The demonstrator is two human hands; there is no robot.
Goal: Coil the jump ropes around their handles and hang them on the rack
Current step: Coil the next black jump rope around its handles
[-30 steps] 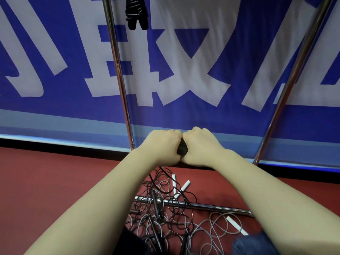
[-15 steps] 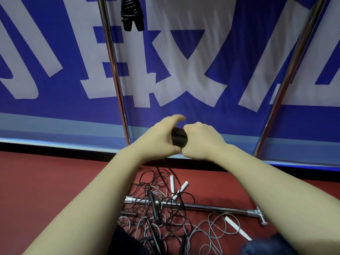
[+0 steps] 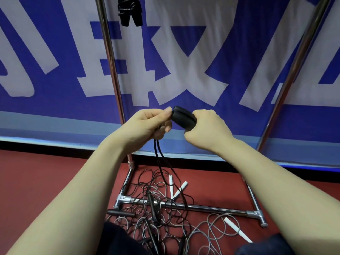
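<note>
Though apart, hands (image 3: 147, 124) (image 3: 206, 129) round handles (image 3: 184, 117), cord (image 3: 160, 159).

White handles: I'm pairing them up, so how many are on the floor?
3 white handles: two lie together beyond the rack's base bar, one lies nearer, at right. More may be hidden.

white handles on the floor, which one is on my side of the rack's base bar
The lone white handle at lower right lies on your side of the base bar. The other two white handles lie close together beyond it.
</note>
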